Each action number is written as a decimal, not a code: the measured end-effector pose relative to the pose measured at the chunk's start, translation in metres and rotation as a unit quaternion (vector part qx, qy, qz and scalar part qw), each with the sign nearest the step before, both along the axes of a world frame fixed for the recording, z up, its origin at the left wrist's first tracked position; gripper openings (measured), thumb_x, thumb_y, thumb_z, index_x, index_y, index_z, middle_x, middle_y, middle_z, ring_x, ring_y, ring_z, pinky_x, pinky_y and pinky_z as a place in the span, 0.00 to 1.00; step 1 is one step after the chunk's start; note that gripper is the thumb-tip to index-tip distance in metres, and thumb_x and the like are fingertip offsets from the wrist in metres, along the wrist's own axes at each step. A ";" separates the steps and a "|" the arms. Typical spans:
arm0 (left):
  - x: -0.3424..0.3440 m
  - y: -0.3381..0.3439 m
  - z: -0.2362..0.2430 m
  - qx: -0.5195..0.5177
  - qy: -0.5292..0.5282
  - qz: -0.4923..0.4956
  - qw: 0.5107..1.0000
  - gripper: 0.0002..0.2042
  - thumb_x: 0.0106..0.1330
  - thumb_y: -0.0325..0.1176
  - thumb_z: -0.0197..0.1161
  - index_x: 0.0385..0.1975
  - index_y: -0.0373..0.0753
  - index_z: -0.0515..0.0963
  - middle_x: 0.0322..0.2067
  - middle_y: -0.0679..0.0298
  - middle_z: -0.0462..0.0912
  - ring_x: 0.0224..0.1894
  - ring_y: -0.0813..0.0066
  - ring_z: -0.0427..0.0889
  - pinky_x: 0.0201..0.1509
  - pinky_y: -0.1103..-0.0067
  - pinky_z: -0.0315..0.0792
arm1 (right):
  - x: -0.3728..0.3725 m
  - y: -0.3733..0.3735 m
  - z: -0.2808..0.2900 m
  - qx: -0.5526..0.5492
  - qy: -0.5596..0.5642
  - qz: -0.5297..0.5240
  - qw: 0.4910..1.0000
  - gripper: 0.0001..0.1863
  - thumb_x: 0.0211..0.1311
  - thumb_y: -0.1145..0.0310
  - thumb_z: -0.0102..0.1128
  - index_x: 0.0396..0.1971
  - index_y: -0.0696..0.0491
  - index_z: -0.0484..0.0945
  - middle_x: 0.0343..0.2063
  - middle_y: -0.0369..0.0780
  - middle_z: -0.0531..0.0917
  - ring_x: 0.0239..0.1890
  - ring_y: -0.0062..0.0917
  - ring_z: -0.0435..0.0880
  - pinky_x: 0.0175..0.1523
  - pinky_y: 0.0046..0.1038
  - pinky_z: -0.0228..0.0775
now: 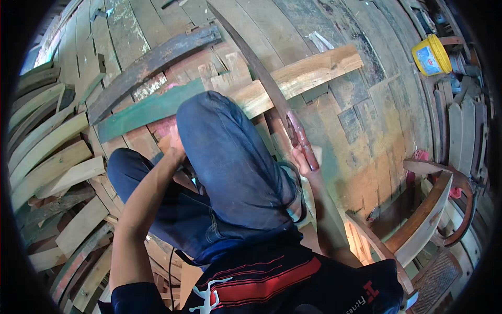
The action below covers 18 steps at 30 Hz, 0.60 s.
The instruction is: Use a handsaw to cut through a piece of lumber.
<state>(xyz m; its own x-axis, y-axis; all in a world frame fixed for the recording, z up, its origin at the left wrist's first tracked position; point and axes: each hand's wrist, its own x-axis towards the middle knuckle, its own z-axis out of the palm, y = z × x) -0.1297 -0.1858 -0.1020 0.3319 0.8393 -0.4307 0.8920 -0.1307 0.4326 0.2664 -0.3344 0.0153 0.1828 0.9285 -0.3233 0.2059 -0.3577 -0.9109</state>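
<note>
My right hand [305, 158] grips the reddish handle of a long hand saw [264, 78], whose dark blade runs up and left across a pale wooden plank [314, 68]. The plank lies over my raised knee in blue jeans [230, 157]. My left hand [175, 142] rests behind that knee, against the plank's left end; its fingers are mostly hidden, and what it holds cannot be seen.
A green painted board [146, 110] and a dark curved board [151, 60] lie on the plank floor. Curved wooden pieces are stacked at the left [47, 167]. A yellow bucket [431, 55] stands top right. Curved chair parts [423, 220] sit at the right.
</note>
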 end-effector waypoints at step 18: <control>0.030 0.140 0.160 -0.039 -0.022 -0.103 0.994 0.22 0.56 0.51 0.65 0.37 0.35 0.78 0.38 0.53 0.83 0.44 0.59 0.80 0.48 0.67 0.71 | 0.040 -0.048 0.026 0.059 0.014 0.064 0.996 0.15 0.54 0.68 0.61 0.12 0.55 0.70 0.09 0.37 0.73 0.14 0.25 0.77 0.23 0.24 0.66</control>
<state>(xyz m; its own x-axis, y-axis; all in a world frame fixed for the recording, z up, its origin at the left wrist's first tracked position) -0.0999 -0.0455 0.0583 0.5134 0.7158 -0.4734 0.8295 -0.2725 0.4875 0.3068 -0.3825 0.0418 0.0538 0.9756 -0.2129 0.2171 -0.2195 -0.9511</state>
